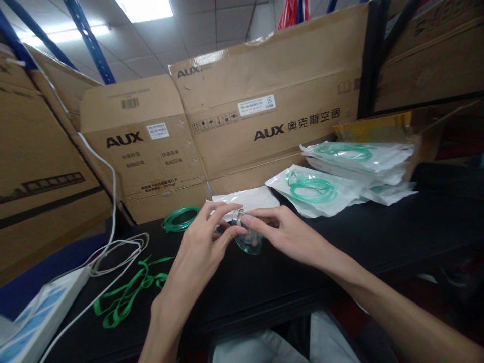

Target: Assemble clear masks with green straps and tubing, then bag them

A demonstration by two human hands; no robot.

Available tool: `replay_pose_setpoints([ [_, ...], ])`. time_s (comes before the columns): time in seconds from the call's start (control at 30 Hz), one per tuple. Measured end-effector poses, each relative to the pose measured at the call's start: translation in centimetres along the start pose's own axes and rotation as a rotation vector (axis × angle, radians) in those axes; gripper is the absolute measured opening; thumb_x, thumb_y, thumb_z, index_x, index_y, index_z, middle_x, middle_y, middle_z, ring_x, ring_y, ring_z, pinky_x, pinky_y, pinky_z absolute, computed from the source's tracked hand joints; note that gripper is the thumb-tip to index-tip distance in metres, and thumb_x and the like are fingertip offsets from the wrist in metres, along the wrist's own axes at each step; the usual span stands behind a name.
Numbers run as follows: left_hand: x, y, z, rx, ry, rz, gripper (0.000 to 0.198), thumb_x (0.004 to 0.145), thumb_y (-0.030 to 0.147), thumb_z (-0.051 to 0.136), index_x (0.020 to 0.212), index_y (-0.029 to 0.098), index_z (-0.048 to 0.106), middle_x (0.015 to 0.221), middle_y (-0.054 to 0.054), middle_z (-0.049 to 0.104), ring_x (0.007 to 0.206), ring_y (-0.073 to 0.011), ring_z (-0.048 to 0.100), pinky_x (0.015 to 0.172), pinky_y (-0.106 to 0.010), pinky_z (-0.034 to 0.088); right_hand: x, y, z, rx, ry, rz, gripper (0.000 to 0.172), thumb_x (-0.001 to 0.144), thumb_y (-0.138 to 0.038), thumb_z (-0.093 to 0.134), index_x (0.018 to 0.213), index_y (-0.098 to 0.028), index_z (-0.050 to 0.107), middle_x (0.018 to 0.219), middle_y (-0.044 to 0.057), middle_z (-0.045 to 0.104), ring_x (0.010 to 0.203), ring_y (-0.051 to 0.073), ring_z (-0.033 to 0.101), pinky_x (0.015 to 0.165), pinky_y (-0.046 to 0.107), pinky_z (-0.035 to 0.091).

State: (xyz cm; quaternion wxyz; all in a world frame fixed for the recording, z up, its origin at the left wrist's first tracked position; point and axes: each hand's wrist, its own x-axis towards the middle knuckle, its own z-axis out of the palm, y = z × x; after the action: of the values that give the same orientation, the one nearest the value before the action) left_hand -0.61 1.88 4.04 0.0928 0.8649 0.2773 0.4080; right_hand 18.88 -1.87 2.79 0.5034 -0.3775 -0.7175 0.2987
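Above the black table (227,302), both my hands are on a small clear oxygen mask (250,244). My left hand (206,232) pinches its narrow upper end between thumb and fingers. My right hand (282,232) grips the same part from the other side, thumb pressed on it. Fingers cover some of the mask. Behind my left hand lies a coil of green tubing (177,220). Green elastic straps (130,290) are in a loose heap to the left. A white pouch (251,197) lies flat just behind the hands.
Sealed pouches with green tubing (308,191) are stacked (357,154) at the right back. Cardboard panels (234,141) wall off the rear. On the left are a power strip (49,312) and white cables (115,191).
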Motion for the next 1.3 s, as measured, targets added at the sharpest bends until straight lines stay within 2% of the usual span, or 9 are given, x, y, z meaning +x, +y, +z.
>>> replay_pose_setpoints([
  [0.1,0.1,-0.1,-0.1,0.051,0.028,0.127,0.02,0.097,0.026,0.065,0.116,0.026,0.07,0.128,-0.004,0.061,0.11,-0.0168,0.065,0.085,-0.024,0.058,-0.1,0.1,-0.1,0.012,-0.033,-0.004,0.043,0.102,-0.047,0.052,0.09,-0.013,0.077,0.089,0.005,0.076,0.083,0.019,0.067,0.075,0.029,0.048],
  [0.2,0.0,-0.2,-0.2,0.068,0.041,0.205,0.016,0.095,0.025,0.069,0.11,0.023,0.072,0.12,-0.003,0.07,0.113,-0.0181,0.065,0.098,-0.028,0.052,-0.1,0.1,-0.3,0.04,-0.04,0.0,0.045,0.1,-0.052,0.054,0.092,-0.014,0.077,0.092,0.006,0.077,0.087,0.02,0.067,0.078,0.03,0.049],
  [0.33,-0.2,-0.2,-0.7,0.044,-0.01,0.202,0.027,0.09,0.028,0.075,0.117,0.024,0.072,0.121,-0.002,0.074,0.115,-0.0186,0.066,0.104,-0.03,0.048,0.0,0.2,-0.6,0.057,-0.004,-0.002,0.042,0.096,-0.055,0.059,0.098,-0.017,0.077,0.102,0.006,0.077,0.098,0.023,0.069,0.085,0.032,0.05],
  [0.4,-0.3,-0.3,-1.0,0.032,-0.058,0.185,0.03,0.092,0.028,0.074,0.122,0.026,0.07,0.126,-0.001,0.073,0.119,-0.0183,0.065,0.106,-0.029,0.047,0.1,0.2,-0.6,0.056,0.01,0.036,0.043,0.094,-0.057,0.061,0.095,-0.017,0.074,0.095,0.006,0.076,0.092,0.022,0.07,0.081,0.031,0.051],
  [0.57,-0.4,-0.6,-1.5,0.027,-0.098,0.157,0.03,0.091,0.031,0.074,0.121,0.027,0.071,0.125,-0.001,0.073,0.116,-0.0182,0.067,0.104,-0.029,0.049,-0.1,0.2,-0.6,0.125,-0.054,0.161,0.044,0.09,-0.06,0.065,0.097,-0.017,0.064,0.077,0.003,0.071,0.07,0.017,0.067,0.064,0.027,0.049],
  [0.7,-0.3,-0.9,-1.7,0.028,-0.09,0.139,0.027,0.091,0.03,0.074,0.118,0.026,0.072,0.12,-0.002,0.074,0.112,-0.0188,0.068,0.1,-0.03,0.05,-0.3,-0.3,-1.4,0.123,-0.163,0.121,0.037,0.091,-0.052,0.068,0.106,-0.018,0.064,0.086,0.001,0.071,0.079,0.016,0.065,0.071,0.025,0.047],
  [0.83,-0.3,-1.0,-1.7,0.006,-0.063,0.137,0.024,0.09,0.029,0.076,0.113,0.024,0.073,0.114,-0.002,0.075,0.107,-0.0183,0.068,0.097,-0.029,0.05,-0.5,-0.7,-2.4,-0.023,-0.233,0.095,0.031,0.088,-0.037,0.075,0.113,-0.02,0.066,0.096,-0.002,0.068,0.076,0.012,0.057,0.067,0.023,0.043],
  [1.07,-0.3,-0.7,-1.6,-0.027,-0.097,0.077,0.022,0.091,0.03,0.074,0.113,0.027,0.072,0.116,0.0,0.074,0.109,-0.0181,0.067,0.098,-0.028,0.049,-0.5,-0.7,-2.7,-0.081,-0.229,0.046,0.026,0.091,-0.03,0.071,0.115,-0.019,0.068,0.102,0.001,0.07,0.083,0.016,0.062,0.071,0.026,0.045],
  [1.3,-0.3,-0.6,-1.5,0.005,-0.092,0.078,0.03,0.093,0.028,0.071,0.122,0.029,0.07,0.12,0.0,0.074,0.111,-0.0188,0.068,0.101,-0.03,0.049,-0.6,-1.2,-2.9,-0.165,-0.168,0.027,0.02,0.092,-0.032,0.068,0.106,-0.018,0.072,0.09,0.0,0.071,0.075,0.014,0.059,0.066,0.023,0.044],
])
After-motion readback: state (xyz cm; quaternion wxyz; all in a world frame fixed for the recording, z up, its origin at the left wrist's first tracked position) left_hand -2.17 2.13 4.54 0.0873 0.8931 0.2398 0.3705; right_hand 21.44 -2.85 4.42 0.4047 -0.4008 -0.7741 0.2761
